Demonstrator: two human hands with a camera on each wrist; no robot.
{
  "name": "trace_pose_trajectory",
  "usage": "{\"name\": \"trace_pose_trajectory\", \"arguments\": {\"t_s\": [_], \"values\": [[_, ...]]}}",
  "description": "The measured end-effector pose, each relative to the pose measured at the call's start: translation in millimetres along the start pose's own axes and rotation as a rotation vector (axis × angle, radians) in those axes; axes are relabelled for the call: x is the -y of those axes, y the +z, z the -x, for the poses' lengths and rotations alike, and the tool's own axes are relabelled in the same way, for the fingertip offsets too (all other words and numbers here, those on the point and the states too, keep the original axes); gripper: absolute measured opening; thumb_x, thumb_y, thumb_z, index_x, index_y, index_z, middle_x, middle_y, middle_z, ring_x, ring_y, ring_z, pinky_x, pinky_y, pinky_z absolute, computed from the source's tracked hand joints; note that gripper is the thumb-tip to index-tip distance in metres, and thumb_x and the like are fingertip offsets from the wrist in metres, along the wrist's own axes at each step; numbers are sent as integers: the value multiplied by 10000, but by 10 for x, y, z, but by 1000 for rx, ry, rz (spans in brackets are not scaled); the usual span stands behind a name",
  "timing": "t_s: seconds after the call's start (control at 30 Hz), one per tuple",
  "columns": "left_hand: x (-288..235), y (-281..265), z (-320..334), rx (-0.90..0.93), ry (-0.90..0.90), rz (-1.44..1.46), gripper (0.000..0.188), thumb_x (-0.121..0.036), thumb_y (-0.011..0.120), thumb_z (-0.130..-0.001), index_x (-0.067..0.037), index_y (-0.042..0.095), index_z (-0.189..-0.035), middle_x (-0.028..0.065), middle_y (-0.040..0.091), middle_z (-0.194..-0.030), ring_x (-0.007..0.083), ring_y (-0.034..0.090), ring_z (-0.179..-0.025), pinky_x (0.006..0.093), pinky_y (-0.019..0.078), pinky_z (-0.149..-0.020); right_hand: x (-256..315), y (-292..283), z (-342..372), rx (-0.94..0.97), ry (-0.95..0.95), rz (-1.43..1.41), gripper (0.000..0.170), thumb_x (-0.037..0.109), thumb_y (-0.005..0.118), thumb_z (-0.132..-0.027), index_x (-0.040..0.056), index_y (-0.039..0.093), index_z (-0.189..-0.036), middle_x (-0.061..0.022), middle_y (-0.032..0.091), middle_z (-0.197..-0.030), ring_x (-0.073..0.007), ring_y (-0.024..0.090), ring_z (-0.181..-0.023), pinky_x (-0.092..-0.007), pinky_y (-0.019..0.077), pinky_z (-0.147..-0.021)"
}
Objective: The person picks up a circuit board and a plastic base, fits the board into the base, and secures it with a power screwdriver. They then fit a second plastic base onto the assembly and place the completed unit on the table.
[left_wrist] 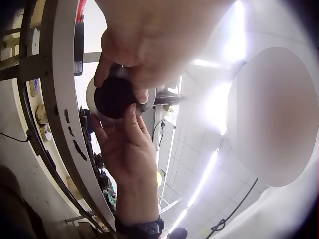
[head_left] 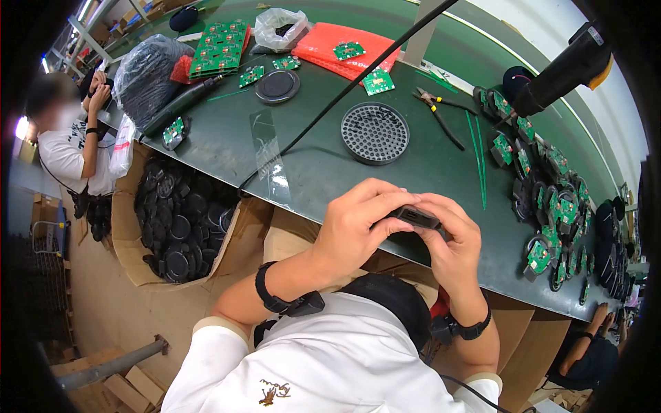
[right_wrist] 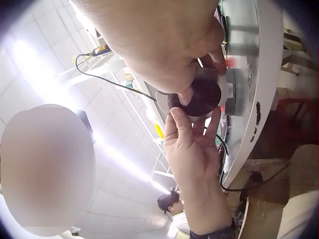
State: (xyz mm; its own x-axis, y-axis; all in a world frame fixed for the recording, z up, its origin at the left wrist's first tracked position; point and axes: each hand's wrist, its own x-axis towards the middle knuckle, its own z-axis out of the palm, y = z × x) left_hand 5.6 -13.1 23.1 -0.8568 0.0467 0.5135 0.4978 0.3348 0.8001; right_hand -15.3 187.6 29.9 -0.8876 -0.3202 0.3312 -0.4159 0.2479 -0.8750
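Note:
Both hands hold a small black round device (head_left: 416, 217) over the table's front edge in the head view. The left hand (head_left: 352, 224) pinches its left side between thumb and fingers; the right hand (head_left: 454, 237) grips its right side the same way. An opening shows on the device's narrow side. The left wrist view shows the dark round face of the device (left_wrist: 113, 97) with a paler rim, between the left hand (left_wrist: 147, 45) and the right hand (left_wrist: 128, 152). In the right wrist view the device (right_wrist: 205, 94) lies between the right hand (right_wrist: 154, 42) and left hand (right_wrist: 194, 154).
A perforated round tray (head_left: 375, 134), pliers (head_left: 441, 113) and green strips (head_left: 480, 162) lie beyond the hands. Several circuit-board assemblies (head_left: 537, 256) crowd the right side. A power driver (head_left: 568, 69) hangs upper right; a black cable (head_left: 330, 107) crosses the view. A box of black discs (head_left: 180, 227) stands left.

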Motion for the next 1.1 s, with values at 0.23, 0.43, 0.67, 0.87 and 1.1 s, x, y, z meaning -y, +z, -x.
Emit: {"name": "trace_pose_trajectory", "arguments": {"t_s": [0.23, 0.43, 0.67, 0.87, 1.1], "values": [[-13, 14, 34, -30, 97, -52, 422, -7, 864, -773, -63, 778, -1183, 132, 749, -1120, 262, 771, -949, 333, 639, -785, 115, 19, 79, -21, -27, 40, 348, -52, 771, -854, 24, 776, -1194, -142, 741, -1248, -281, 733, -1117, -356, 576, -954], [-59, -1, 52, -70, 181, -148, 379, 3, 851, -769, -38, 752, -1132, 141, 748, -1100, 275, 776, -932, 330, 645, -749, 232, 10, 81, -10, -123, 161, 383, -46, 785, -839, 32, 766, -1213, -137, 738, -1253, -315, 715, -1081, -374, 570, -927], [-59, 6, 60, -108, 244, -156, 371, -18, 844, -769, -27, 728, -1121, 132, 754, -1085, 273, 778, -896, 332, 641, -720, 232, 54, 140, -88, -177, 205, 446, -114, 745, -774, 24, 767, -1197, -137, 768, -1247, -323, 715, -1049, -379, 575, -905], [-178, -45, 11, -95, 345, -289, 356, 20, 823, -766, -30, 688, -1092, 140, 747, -1076, 296, 778, -923, 376, 642, -770, 292, 79, 157, -147, -233, 240, 494, -173, 668, -721, 20, 781, -1161, -135, 784, -1212, -320, 709, -1006, -381, 578, -892], [-91, -14, 73, -90, 358, -147, 363, 107, 760, -759, -14, 677, -1091, 148, 747, -1068, 321, 773, -916, 402, 629, -787, 316, 75, 177, -144, -237, 211, 551, -205, 631, -670, 19, 788, -1148, -131, 790, -1202, -297, 694, -944, -359, 564, -846]]}}
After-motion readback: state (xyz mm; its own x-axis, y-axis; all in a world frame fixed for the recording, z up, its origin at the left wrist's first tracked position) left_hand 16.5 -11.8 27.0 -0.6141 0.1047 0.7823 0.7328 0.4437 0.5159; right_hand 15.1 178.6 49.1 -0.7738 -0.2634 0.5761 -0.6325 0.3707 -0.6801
